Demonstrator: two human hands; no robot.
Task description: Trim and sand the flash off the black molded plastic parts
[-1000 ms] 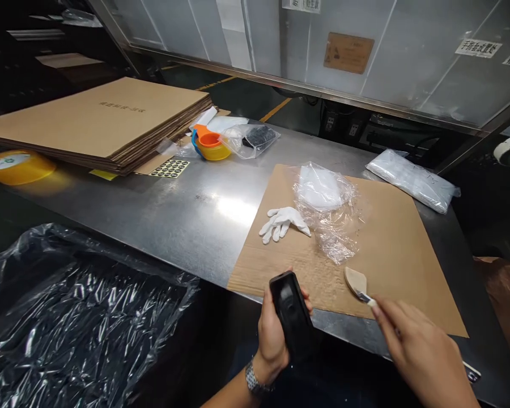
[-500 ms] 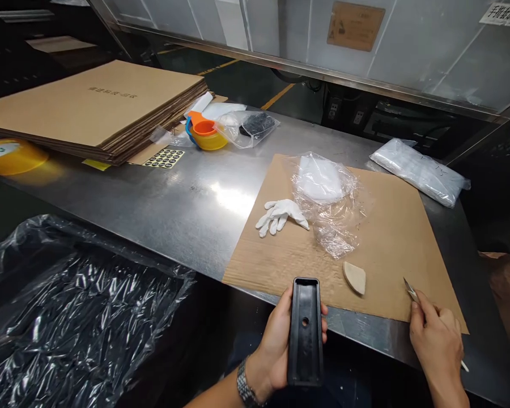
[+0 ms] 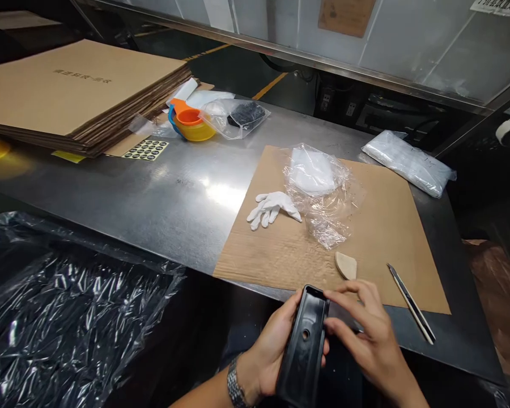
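So the left hand (image 3: 267,352) grips a black tray (image 3: 297,362), the right hand (image 3: 369,328) is loosely open at its edge, and the knife (image 3: 411,304) lies partly on cardboard (image 3: 385,226).

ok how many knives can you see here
1: the knife lies to the right of the right hand, blade on the cardboard, handle crossing its near edge onto the metal table. Others could be hidden from view.
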